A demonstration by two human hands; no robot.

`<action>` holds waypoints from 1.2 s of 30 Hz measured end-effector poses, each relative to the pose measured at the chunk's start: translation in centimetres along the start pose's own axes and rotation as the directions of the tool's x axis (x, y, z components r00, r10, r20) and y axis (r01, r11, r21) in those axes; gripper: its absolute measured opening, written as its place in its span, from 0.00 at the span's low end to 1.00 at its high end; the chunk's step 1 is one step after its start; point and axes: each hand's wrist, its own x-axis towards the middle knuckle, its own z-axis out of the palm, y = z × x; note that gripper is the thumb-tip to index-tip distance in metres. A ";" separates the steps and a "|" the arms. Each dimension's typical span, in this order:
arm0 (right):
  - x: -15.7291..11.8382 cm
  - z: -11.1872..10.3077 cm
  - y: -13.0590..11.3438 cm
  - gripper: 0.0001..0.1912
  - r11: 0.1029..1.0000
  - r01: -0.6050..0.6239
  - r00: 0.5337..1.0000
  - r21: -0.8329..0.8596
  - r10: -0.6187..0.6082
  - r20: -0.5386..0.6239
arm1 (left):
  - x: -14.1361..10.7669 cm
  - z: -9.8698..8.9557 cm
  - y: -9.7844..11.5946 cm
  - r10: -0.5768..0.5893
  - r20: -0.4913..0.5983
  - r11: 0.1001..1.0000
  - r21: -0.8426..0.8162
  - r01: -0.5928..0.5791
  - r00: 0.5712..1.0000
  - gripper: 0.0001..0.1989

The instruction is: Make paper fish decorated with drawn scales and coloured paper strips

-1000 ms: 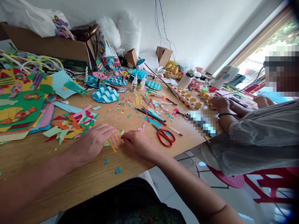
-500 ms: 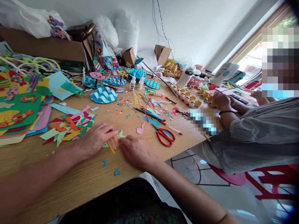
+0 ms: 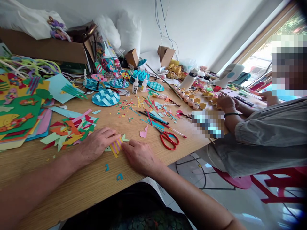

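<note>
A small pale green paper fish (image 3: 124,138) lies on the wooden table, with yellow and pink paper strips (image 3: 116,147) across its body. My left hand (image 3: 99,143) presses its fingertips on the upper left of the strips, covering part of the fish. At the right edge of the strips, my right hand (image 3: 137,155) has its fingers drawn together, their tips against the paper. Two blue paper scraps, one nearer (image 3: 119,176) and one farther (image 3: 106,167), lie below my hands.
Red-handled scissors (image 3: 169,140), pencils and a pink scrap (image 3: 144,131) lie to the right. Colourful offcuts (image 3: 72,129) and paper sheets (image 3: 43,123) are on the left. Glue bottles (image 3: 135,85) stand behind. Another person's hands (image 3: 226,103) work at the far right.
The view has shifted very slightly. My hands stay at the striped paper with almost no movement.
</note>
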 end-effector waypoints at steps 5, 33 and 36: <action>-0.3 0.1 0.8 0.16 0.952 -0.001 0.991 0.307 0.042 -0.128 | -0.2 -0.3 -0.4 -0.034 -0.038 0.999 -0.019 0.033 0.999 0.20; 3.7 -0.9 0.5 0.14 0.851 -0.197 0.980 0.487 0.189 0.065 | -0.4 0.3 -0.1 -0.025 -0.091 1.000 -0.008 0.024 0.996 0.19; 3.4 -0.6 0.3 0.14 0.845 -0.194 0.979 0.498 0.200 0.042 | -0.4 0.3 -0.2 -0.034 -0.104 0.999 -0.037 0.030 0.994 0.20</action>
